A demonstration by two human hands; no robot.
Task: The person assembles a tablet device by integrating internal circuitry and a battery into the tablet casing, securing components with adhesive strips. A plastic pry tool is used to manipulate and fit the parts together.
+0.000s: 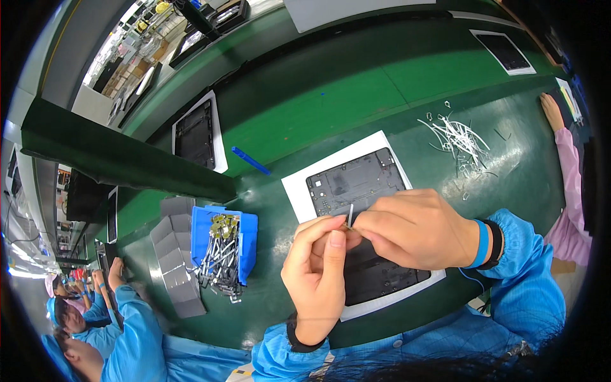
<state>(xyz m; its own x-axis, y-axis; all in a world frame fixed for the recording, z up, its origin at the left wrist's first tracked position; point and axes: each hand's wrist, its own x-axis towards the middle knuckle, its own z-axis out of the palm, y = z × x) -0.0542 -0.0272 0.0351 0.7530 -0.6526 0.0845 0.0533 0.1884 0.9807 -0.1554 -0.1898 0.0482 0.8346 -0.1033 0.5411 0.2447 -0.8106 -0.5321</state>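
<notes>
My left hand (316,274) and my right hand (414,229) meet fingertip to fingertip above a dark tablet housing (356,181). Both are closed in a pinch around a small part, mostly hidden by the fingers. A short white strip (351,213) stands up from between the fingertips. Beneath the hands, the housing lies on a white sheet (297,191); my hands cover its middle. To the left is a blue bin (249,248) filled with small parts with metallic and black tails, some hanging over its near edge.
A pile of white strips (461,140) lies at the right. Near the bin are dark grey folded panels (175,261) and a blue pen (251,161). A green-covered beam (127,153) crosses the left. More housings (196,134) rest on the green belt (305,108). Co-workers sit on both sides.
</notes>
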